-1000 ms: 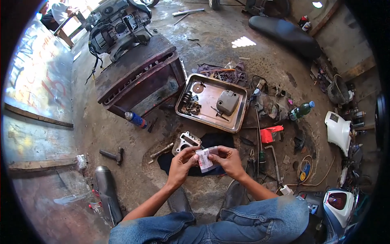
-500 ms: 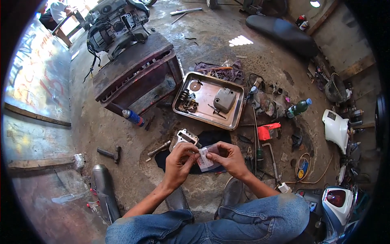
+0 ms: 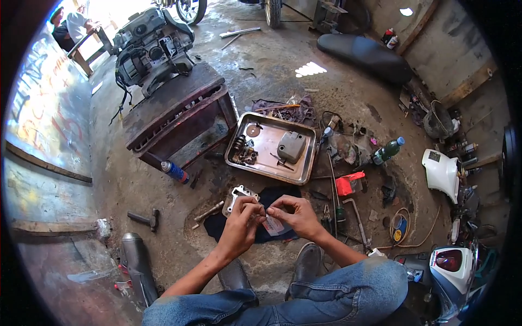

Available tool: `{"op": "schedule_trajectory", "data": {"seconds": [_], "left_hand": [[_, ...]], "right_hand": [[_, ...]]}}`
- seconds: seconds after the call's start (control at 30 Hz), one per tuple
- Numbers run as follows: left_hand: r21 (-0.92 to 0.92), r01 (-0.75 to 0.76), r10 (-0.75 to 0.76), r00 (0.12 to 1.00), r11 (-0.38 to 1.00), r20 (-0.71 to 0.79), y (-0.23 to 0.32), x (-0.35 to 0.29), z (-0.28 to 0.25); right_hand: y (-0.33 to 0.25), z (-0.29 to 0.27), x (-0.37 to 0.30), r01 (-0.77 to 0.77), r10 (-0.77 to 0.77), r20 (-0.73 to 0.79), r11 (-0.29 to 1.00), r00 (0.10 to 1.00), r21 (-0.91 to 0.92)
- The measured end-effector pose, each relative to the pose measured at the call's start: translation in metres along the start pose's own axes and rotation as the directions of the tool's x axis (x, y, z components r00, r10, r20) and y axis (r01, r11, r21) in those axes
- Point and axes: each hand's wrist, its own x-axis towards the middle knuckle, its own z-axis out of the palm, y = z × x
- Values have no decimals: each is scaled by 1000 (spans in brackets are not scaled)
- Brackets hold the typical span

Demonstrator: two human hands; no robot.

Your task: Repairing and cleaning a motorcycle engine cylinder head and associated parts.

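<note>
My left hand (image 3: 239,221) and my right hand (image 3: 298,217) meet in front of my knees, fingertips pinched close together. Between them they grip the upper edge of a small clear plastic packet (image 3: 276,226) with pale and reddish print. My fingers hide its top, and I cannot make out its contents. Just beyond the left hand lies a light metal engine part, a cylinder block (image 3: 238,194), with a large opening and bolt holes. A dark cloth (image 3: 280,196) is spread on the floor below the hands. Left of it rests a metal rod-like tool (image 3: 209,214).
Ahead stands a metal tray (image 3: 255,174) holding a grey cover (image 3: 292,146) and small engine parts. An engine (image 3: 155,51) sits on a wooden bench (image 3: 179,117). A hammer (image 3: 147,219), spray can (image 3: 174,171), green bottle (image 3: 387,151) and red container (image 3: 348,183) are around.
My right hand's fingertips have come closer to the left hand's, at the packet's top edge. The packet sits lower between them. The whole view has shifted slightly.
</note>
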Motion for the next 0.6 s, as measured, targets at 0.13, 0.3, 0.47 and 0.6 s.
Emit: {"op": "schedule_trajectory", "data": {"seconds": [0.13,0.3,0.47,0.6], "left_hand": [[125,-87,75,993,988,95,13,13,-9],[71,-267,266,964,961,23,24,31,-26],[-6,-288,288,957,958,41,17,31,-27],[30,-155,151,982,987,116,14,23,-24]], "right_hand": [[-14,-15,13,-92,97,-84,994,992,57],[-37,-14,11,-67,64,23,977,998,202],[-45,-3,4,-13,19,-28,983,999,181],[-40,-1,3,33,-25,-149,998,989,51]]}}
